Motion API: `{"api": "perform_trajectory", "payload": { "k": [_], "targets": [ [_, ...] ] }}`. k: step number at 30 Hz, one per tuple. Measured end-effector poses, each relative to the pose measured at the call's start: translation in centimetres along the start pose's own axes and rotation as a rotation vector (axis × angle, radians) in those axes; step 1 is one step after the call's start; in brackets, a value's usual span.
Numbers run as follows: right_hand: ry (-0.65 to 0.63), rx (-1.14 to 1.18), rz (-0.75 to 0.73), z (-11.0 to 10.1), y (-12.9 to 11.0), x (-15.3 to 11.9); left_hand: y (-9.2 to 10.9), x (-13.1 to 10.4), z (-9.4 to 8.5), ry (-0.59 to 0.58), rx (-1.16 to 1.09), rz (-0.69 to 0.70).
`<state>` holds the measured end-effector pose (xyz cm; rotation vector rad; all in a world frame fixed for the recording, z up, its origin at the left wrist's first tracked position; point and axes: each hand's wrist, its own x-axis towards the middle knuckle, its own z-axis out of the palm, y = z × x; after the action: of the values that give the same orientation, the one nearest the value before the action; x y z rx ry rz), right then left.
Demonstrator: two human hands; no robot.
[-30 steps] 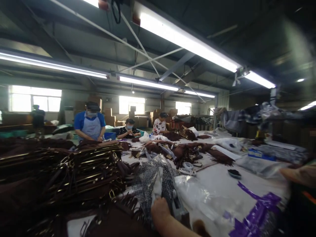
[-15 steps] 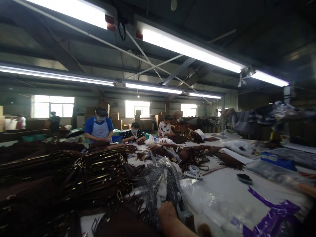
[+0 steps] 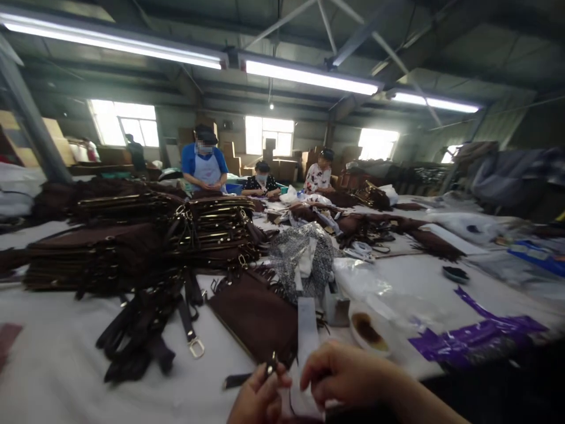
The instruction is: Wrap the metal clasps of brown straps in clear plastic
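Note:
My left hand (image 3: 262, 393) is closed at the bottom of the view, pinching a dark brown strap (image 3: 238, 381) with a small shiny metal fitting. Just to its right, my right hand (image 3: 348, 372) is bent over a pale strip (image 3: 306, 330), fingers curled in; whatever sits in its fingertips is too blurred to make out. A dark brown bag (image 3: 260, 315) with fringe lies flat beyond my hands. Behind the strip is crumpled bubble wrap (image 3: 282, 259) with white paper in it, beside a grey metal block (image 3: 338, 306).
Stacked brown bags (image 3: 212, 235) with gold zips fill the left, with loose straps (image 3: 141, 335) in front. To the right are a dish with brown liquid (image 3: 368, 331), purple plastic packaging (image 3: 481, 338) and a small dark bowl (image 3: 455, 274). Several co-workers sit or stand across the table.
The view has tilted down and turned left. My right hand has come back from the bubble wrap toward me. My left hand, with the strap, has come into view.

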<state>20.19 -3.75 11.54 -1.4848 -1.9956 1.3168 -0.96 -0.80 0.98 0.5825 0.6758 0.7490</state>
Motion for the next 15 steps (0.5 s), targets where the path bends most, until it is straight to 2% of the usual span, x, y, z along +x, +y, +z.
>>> {"api": "perform_trajectory", "payload": {
  "k": [1, 2, 3, 6, 8, 12, 13, 15],
  "targets": [
    [-0.071, 0.123, -0.004, 0.4, -0.3, -0.2, 0.0, -0.2, 0.4, -0.05, -0.057, -0.009],
    [-0.086, 0.208, -0.014, 0.7, -0.5, 0.0, -0.1, -0.5, 0.8, -0.099, -0.087, -0.006],
    [-0.051, 0.253, -0.022, 1.0, -0.5, 0.4, -0.1, -0.7, 1.1, -0.148, -0.102, -0.013],
    [0.204, 0.187, -0.005, 1.6, 0.1, 2.5, -0.6, -1.4, 1.4, -0.241, -0.051, -0.02],
    [0.354, 0.188, 0.016, 2.2, 0.7, 3.6, -0.9, -1.5, 1.0, -0.174, 0.066, 0.011],
    [0.537, 0.545, 0.061, 4.5, 2.1, 4.3, -1.1, -1.6, 0.3, 0.063, 0.171, 0.066],
    [0.533, 0.607, 0.099, 5.3, 2.5, 4.2, -1.1, -1.6, 0.4, 0.094, 0.167, 0.072],
    [0.431, 0.691, 0.183, 6.9, 3.3, 3.9, -1.0, -1.8, 0.7, 0.117, 0.19, 0.077]
  ]
}}
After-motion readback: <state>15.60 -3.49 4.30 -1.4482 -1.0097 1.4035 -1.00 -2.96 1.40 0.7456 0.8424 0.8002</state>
